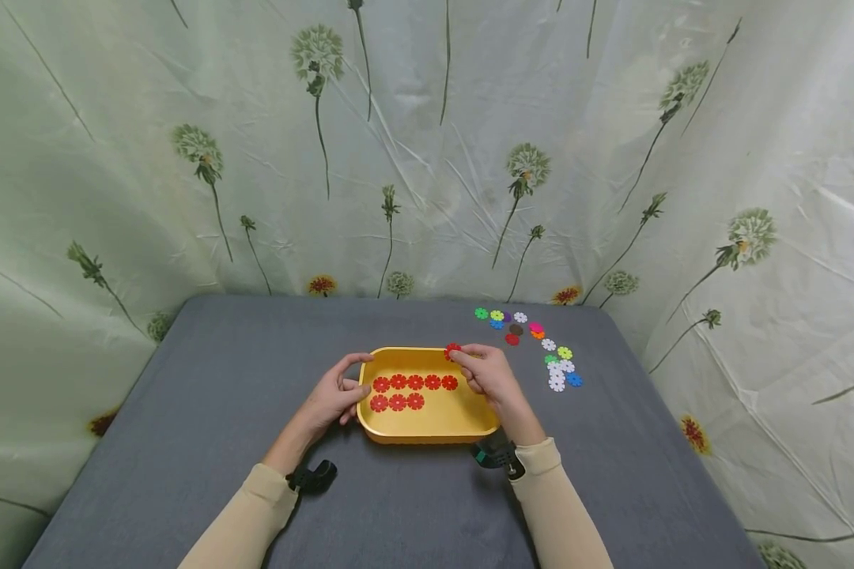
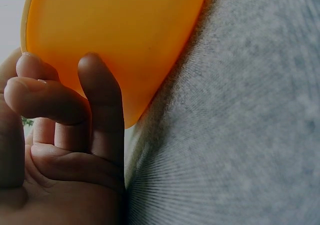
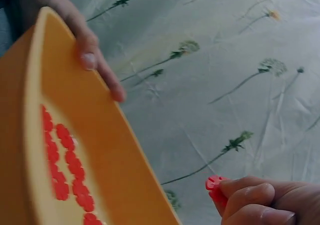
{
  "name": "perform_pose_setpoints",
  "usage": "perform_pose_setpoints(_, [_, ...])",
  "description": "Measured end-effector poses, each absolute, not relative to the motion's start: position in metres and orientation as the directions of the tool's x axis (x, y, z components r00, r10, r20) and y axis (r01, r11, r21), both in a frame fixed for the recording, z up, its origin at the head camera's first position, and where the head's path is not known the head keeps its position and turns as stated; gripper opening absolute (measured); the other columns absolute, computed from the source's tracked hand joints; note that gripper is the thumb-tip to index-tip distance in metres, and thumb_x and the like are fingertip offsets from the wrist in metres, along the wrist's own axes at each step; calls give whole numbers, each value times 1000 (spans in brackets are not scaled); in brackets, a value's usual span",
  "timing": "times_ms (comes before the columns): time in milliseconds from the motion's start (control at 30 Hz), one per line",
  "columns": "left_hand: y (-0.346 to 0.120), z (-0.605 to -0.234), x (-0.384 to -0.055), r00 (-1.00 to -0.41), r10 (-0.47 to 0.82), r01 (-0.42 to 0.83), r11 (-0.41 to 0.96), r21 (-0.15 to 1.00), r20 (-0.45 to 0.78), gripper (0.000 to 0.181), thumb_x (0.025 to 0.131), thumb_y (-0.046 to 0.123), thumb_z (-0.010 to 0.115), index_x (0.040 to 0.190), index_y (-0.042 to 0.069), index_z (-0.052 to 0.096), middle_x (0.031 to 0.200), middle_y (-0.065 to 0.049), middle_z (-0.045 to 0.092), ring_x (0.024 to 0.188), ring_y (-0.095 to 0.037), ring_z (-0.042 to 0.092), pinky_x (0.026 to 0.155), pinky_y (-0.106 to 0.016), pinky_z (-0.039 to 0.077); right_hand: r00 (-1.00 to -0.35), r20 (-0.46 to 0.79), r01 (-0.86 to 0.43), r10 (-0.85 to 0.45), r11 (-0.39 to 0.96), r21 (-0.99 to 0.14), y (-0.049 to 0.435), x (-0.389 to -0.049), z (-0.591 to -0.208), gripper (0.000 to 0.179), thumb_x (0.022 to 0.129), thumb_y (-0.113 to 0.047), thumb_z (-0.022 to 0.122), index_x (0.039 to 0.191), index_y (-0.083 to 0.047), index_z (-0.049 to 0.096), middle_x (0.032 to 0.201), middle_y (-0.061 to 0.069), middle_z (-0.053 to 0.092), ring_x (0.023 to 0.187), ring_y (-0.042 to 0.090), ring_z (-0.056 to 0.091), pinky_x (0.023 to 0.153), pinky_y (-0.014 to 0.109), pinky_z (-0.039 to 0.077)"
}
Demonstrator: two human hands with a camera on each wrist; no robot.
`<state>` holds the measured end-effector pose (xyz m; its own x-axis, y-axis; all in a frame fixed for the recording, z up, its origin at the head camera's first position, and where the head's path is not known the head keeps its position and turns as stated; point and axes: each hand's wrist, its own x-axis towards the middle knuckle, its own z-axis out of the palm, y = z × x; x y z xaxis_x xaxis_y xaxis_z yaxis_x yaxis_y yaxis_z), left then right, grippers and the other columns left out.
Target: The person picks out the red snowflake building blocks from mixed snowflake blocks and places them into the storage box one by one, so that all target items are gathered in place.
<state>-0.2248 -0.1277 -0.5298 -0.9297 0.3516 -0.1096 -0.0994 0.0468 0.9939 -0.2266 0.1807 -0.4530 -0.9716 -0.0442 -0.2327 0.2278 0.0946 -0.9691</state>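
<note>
A yellow plastic tray stands on the grey table. Inside lie several red flower-shaped discs in two rows, the back row longer than the front one. My left hand grips the tray's left end, its thumb over the rim and other fingers around the outside wall. Between thumb and forefinger of my right hand is a red flower-shaped disc, held above the tray's back right rim. The left wrist view shows curled fingers against the tray's outer wall.
Loose discs in green, white, blue, yellow and other colours lie scattered on the table to the back right of the tray. A curtain with a dandelion print hangs behind and on both sides.
</note>
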Motion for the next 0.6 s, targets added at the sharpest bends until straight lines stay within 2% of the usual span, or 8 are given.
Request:
perform_pose_setpoints(167, [-128,-530,-225,-927,362,-87,48,995,-98,58,101,8,67,153,14,42,62,3,61,42,-9,49,44,-21,45,-964,-254,235,-80,192,-953,168,-225,-461,27,100,-21,73,114,3,73,59,-4,49,45,6,33,45,20,25])
perform_pose_setpoints(433, [-128,-530,-226,-925,368,-78,52,996,-92,61,100,10,68,155,13,41,62,4,61,42,-9,49,44,-21,45,-953,-271,195,-133,413,-890,158,-224,-477,18,97,-16,76,92,1,74,56,-1,51,46,6,37,45,20,26])
perform_pose_setpoints(600, [-128,-530,-225,-925,370,-77,48,996,-90,61,100,10,68,155,13,41,62,4,61,42,-9,49,44,-21,45,-948,-284,169,-147,522,-836,155,-221,-482,18,97,-15,77,87,1,76,56,-2,51,48,10,39,46,21,28])
